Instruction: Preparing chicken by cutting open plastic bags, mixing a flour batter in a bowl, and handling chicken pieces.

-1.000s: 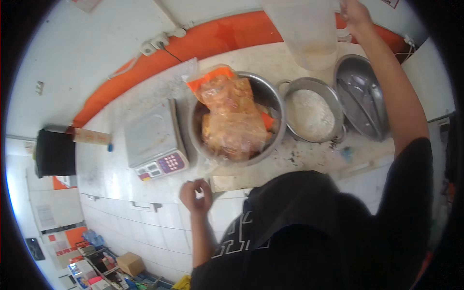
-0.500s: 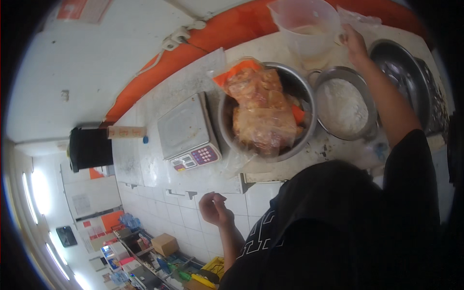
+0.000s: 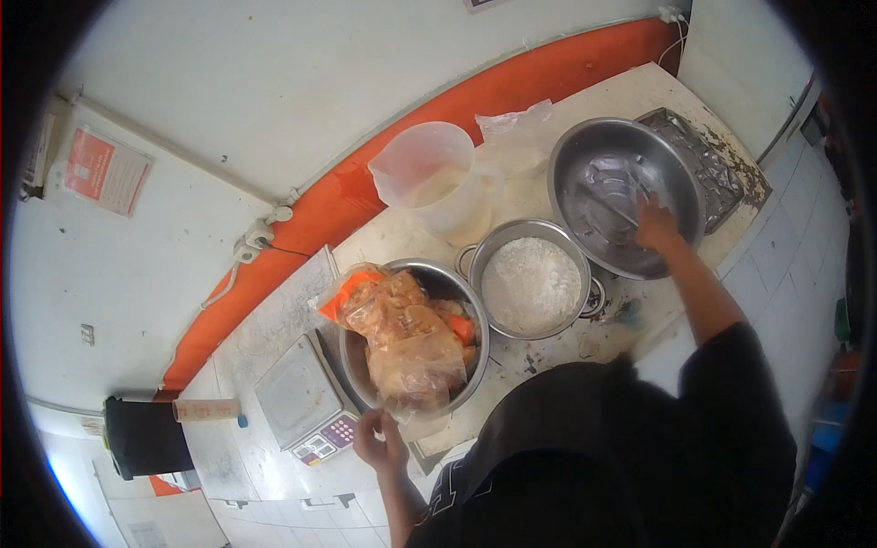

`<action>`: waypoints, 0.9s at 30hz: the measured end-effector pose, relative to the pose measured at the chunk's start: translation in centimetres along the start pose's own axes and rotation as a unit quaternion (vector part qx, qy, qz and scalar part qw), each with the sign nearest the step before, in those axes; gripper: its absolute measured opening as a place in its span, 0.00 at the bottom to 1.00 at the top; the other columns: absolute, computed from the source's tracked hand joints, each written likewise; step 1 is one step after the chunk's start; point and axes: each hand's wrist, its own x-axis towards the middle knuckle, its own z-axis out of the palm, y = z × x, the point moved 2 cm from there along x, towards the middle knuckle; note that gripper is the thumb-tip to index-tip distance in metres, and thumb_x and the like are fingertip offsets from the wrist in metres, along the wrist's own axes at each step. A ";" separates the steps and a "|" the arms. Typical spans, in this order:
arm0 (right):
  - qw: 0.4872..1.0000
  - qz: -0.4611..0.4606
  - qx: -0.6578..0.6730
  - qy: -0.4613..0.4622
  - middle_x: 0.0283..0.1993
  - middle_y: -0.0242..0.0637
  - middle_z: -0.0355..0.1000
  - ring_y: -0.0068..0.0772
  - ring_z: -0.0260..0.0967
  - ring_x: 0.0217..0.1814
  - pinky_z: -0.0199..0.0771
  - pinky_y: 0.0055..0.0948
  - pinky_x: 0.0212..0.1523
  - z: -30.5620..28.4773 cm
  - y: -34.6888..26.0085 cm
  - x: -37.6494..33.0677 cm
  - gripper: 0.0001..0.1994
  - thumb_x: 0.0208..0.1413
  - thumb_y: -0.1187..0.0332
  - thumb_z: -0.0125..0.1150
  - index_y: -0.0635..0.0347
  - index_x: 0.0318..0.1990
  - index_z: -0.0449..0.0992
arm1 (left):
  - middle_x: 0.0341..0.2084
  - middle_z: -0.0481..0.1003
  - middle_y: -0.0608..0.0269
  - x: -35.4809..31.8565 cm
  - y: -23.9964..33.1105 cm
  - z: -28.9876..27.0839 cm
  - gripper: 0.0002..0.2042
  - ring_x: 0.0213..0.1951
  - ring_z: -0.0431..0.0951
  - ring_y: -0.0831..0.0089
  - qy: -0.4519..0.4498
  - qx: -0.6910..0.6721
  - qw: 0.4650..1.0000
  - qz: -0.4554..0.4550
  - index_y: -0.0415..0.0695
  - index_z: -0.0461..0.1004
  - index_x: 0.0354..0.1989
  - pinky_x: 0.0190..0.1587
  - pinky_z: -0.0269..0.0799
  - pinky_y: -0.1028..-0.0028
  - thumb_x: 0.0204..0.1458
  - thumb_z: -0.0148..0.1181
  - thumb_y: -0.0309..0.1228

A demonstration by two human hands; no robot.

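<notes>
My right hand (image 3: 656, 226) is inside a wide steel bowl (image 3: 568, 151). Its fingers are closed at the end of a long thin metal utensil (image 3: 610, 208), whose kind I cannot make out. Close to the front rim of another steel bowl (image 3: 481, 352), my left hand (image 3: 382, 442) is loosely curled, with nothing visible in it. That bowl holds clear plastic bags of orange-brown marinated pieces (image 3: 402, 320), which look like meat. Between the two bowls stands a two-handled metal pot (image 3: 596, 297) with white flour (image 3: 532, 279) inside.
Behind the pot is a translucent plastic jug (image 3: 425, 164) beside a clear plastic bag (image 3: 516, 137). A digital scale (image 3: 297, 388) sits left of the meat bowl. Farther left are a clear cylinder (image 3: 208, 410) and a black bin (image 3: 146, 437). Wall sockets (image 3: 253, 242) hang above the table.
My right hand has left the jug's handle and moved into the empty steel bowl on the right. My left hand has come nearer to the meat bowl. The view has swung right.
</notes>
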 end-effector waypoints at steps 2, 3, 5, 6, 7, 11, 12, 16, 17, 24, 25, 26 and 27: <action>0.997 0.010 0.072 0.041 0.69 0.60 0.52 0.60 0.62 0.64 0.60 0.45 0.65 1.4 2.7 1.5 0.53 0.44 0.49 0.71 0.48 0.73 0.42 | 0.22 0.73 0.63 1.9 0.9 0.2 0.08 0.23 0.70 0.78 -0.006 0.007 0.999 0.030 0.37 0.73 0.33 0.28 0.63 0.78 0.57 0.58 0.29; 0.988 -0.018 0.112 0.103 0.65 0.59 0.58 0.56 0.65 0.62 0.64 0.41 0.62 1.4 3.7 2.2 0.48 0.47 0.53 0.69 0.49 0.72 0.46 | 0.22 0.73 0.63 2.7 1.4 0.4 0.07 0.22 0.69 0.78 -0.012 0.015 0.998 0.057 0.37 0.73 0.33 0.27 0.63 0.78 0.57 0.58 0.29; 0.976 -0.052 0.147 0.154 0.61 0.58 0.64 0.53 0.67 0.60 0.67 0.37 0.59 -0.3 3.0 0.8 0.42 0.50 0.56 0.68 0.50 0.71 0.51 | 0.21 0.73 0.63 3.1 1.4 0.2 0.07 0.22 0.69 0.78 -0.011 0.015 0.998 0.055 0.37 0.74 0.33 0.27 0.63 0.78 0.57 0.58 0.29; 0.959 -0.121 0.220 0.130 0.58 0.56 0.67 0.51 0.68 0.59 0.67 0.39 0.58 -4.4 0.9 -2.6 0.37 0.52 0.58 0.66 0.52 0.68 0.57 | 0.20 0.73 0.63 3.0 1.4 0.0 0.06 0.22 0.69 0.79 -0.008 0.015 0.998 0.055 0.37 0.74 0.33 0.27 0.63 0.78 0.56 0.58 0.28; 0.933 -0.180 0.292 0.105 0.55 0.55 0.70 0.50 0.68 0.58 0.66 0.40 0.58 -7.2 -0.6 -5.6 0.31 0.54 0.60 0.64 0.54 0.65 0.62 | 0.19 0.73 0.64 3.1 1.8 -0.1 0.05 0.22 0.69 0.79 -0.013 0.019 0.998 0.066 0.37 0.74 0.33 0.26 0.63 0.78 0.56 0.58 0.27; 0.893 -0.362 0.230 0.137 0.52 0.51 0.72 0.46 0.72 0.53 0.69 0.41 0.54 -8.9 -4.1 -12.1 0.22 0.56 0.62 0.61 0.55 0.58 0.71 | 0.18 0.72 0.63 1.9 1.4 1.2 0.03 0.19 0.67 0.76 -0.017 -0.042 0.998 0.037 0.39 0.76 0.33 0.24 0.62 0.77 0.50 0.62 0.22; 0.913 -0.382 0.093 0.106 0.47 0.49 0.74 0.45 0.73 0.50 0.70 0.42 0.51 -8.5 -5.3 -13.0 0.20 0.54 0.64 0.61 0.56 0.54 0.74 | 0.18 0.72 0.63 1.5 1.4 1.7 0.04 0.19 0.67 0.75 -0.037 -0.052 0.997 0.040 0.39 0.76 0.34 0.24 0.62 0.77 0.50 0.61 0.21; 0.862 -0.436 -0.241 0.097 0.32 0.42 0.77 0.42 0.78 0.38 0.74 0.43 0.40 -6.7 -9.9 -13.5 0.09 0.47 0.70 0.60 0.58 0.37 0.81 | 0.20 0.74 0.60 0.6 2.5 3.4 0.05 0.18 0.69 0.74 -0.110 -0.120 0.984 0.074 0.39 0.75 0.34 0.22 0.62 0.76 0.48 0.61 0.19; 0.858 -0.441 -0.247 0.094 0.32 0.42 0.77 0.42 0.78 0.38 0.74 0.43 0.40 -6.0 -11.2 -13.3 0.09 0.47 0.70 0.60 0.58 0.37 0.81 | 0.19 0.74 0.61 0.9 3.4 3.5 0.05 0.16 0.69 0.73 -0.120 -0.123 0.978 0.119 0.40 0.74 0.31 0.21 0.62 0.75 0.47 0.61 0.18; 0.824 -0.487 -0.232 0.173 0.31 0.43 0.78 0.44 0.78 0.33 0.76 0.40 0.30 -0.1 -15.8 -10.3 0.06 0.45 0.72 0.58 0.58 0.27 0.81 | 0.18 0.74 0.64 -2.0 1.8 1.9 0.06 0.15 0.68 0.74 -0.089 -0.102 0.985 0.107 0.42 0.74 0.30 0.20 0.61 0.75 0.45 0.62 0.18; 0.834 -0.470 -0.225 0.182 0.31 0.44 0.78 0.44 0.78 0.33 0.77 0.40 0.31 0.2 -15.8 -9.7 0.06 0.46 0.71 0.58 0.58 0.27 0.82 | 0.18 0.74 0.64 -2.6 1.3 1.4 0.06 0.15 0.68 0.74 -0.082 -0.098 0.987 0.100 0.42 0.74 0.30 0.20 0.61 0.75 0.45 0.62 0.18; 0.829 -0.479 -0.227 0.180 0.31 0.44 0.78 0.44 0.78 0.33 0.77 0.40 0.31 -0.3 -15.9 -9.6 0.06 0.46 0.71 0.58 0.58 0.27 0.82 | 0.19 0.74 0.62 -3.2 0.8 0.9 0.05 0.16 0.68 0.75 -0.076 -0.096 0.989 0.086 0.40 0.75 0.32 0.21 0.61 0.76 0.48 0.61 0.19; 0.850 -0.421 -0.252 0.192 0.32 0.44 0.78 0.44 0.78 0.34 0.77 0.40 0.32 -1.2 -15.7 -9.3 0.06 0.46 0.72 0.58 0.58 0.28 0.82 | 0.19 0.75 0.61 -3.8 0.3 0.4 0.04 0.17 0.69 0.77 -0.071 -0.095 0.990 0.073 0.38 0.76 0.34 0.21 0.62 0.77 0.50 0.61 0.20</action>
